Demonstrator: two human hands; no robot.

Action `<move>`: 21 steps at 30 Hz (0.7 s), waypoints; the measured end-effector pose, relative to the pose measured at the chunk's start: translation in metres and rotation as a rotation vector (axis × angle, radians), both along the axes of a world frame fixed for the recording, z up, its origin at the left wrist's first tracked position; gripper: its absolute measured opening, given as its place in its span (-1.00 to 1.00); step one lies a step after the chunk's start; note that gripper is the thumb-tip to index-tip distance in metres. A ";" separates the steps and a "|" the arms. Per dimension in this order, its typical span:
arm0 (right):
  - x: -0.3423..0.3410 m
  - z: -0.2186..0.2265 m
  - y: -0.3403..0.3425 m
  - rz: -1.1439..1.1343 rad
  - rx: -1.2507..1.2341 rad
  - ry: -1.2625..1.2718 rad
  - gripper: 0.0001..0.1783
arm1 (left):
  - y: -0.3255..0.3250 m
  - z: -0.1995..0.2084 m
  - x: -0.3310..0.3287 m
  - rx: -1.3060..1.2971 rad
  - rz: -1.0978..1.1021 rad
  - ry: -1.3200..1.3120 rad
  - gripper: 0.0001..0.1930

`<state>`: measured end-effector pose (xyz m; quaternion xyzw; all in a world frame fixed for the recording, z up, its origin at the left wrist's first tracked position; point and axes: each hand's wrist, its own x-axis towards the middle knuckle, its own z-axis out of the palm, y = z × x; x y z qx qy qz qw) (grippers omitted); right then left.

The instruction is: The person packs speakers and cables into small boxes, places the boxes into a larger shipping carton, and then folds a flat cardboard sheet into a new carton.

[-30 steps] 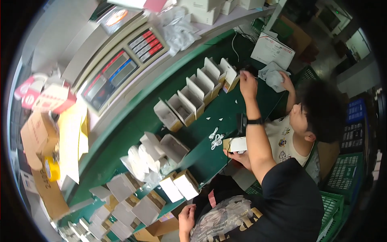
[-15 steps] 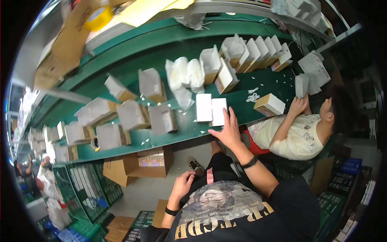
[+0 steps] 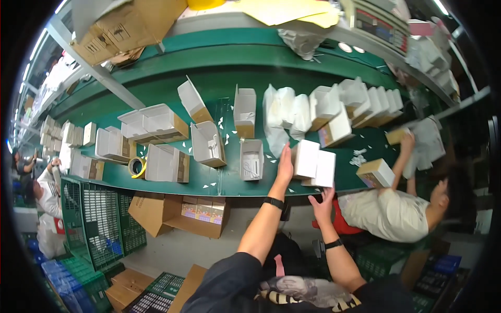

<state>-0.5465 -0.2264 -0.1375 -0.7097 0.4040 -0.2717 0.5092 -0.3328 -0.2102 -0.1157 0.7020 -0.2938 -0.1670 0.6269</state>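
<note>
Two white boxes stand side by side near the front edge of the green table: a left white box (image 3: 306, 159) and a right white box (image 3: 325, 169). My left hand (image 3: 284, 169) is at the left box's left side, fingers stretched and together, with nothing in its grasp. At the near end of the right box is my right hand (image 3: 322, 204), fingers apart; whether its fingertips touch the box I cannot tell. Just beyond my left hand lie white wrapped bundles (image 3: 286, 107). An open box (image 3: 252, 159) with a white cable inside stands to the left.
Several open boxes (image 3: 167, 161) spread leftward around a yellow tape roll (image 3: 137, 166). More boxes stand in a row (image 3: 373, 107) at the back right. A co-worker's hand (image 3: 407, 142) reaches over the table at right, beside loose white cables (image 3: 358, 157). Green crates (image 3: 104, 208) stand at lower left.
My left hand has risen from my lap to the left box's side. My right hand has shifted to the right box's near end. The co-worker's arm now reaches farther across the table.
</note>
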 end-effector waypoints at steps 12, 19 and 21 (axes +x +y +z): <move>-0.044 -0.161 -0.014 -0.142 -0.025 -0.178 -0.02 | -0.036 -0.073 0.016 -0.040 -0.335 0.177 -0.47; -0.001 -0.144 -0.013 -0.390 -0.135 -0.179 -0.15 | -0.051 -0.074 0.019 -0.066 -0.629 -0.082 -0.47; -0.004 -0.123 -0.028 -0.454 -0.110 -0.250 -0.17 | -0.055 -0.039 0.015 0.088 -0.771 0.264 -0.41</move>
